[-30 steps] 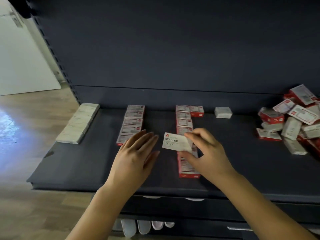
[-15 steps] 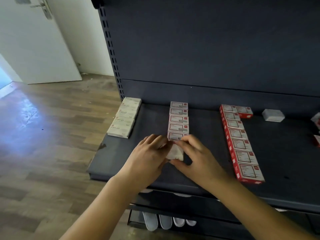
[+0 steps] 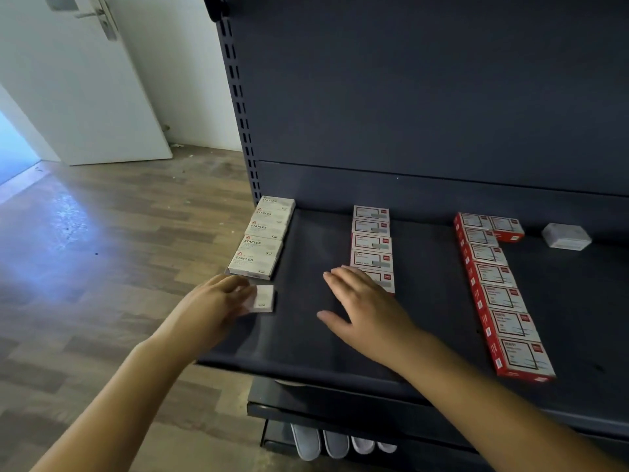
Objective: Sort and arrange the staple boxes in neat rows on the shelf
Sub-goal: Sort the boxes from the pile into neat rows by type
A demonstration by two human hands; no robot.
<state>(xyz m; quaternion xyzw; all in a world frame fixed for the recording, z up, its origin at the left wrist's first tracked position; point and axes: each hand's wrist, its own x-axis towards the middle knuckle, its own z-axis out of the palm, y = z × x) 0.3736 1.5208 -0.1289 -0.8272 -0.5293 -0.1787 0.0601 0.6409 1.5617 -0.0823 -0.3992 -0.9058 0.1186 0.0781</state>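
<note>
While the left hand sets a small white cardboard staple box down, the white row gains a member.
Half a second ago both hands held it mid-shelf; now left fingers pinch it just before the white row, and the right hand hovers with spread fingers.

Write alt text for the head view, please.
A left hand sets a white staple box at the near end of the white row on a dark shelf; the open right hand hovers by the middle row.
</note>
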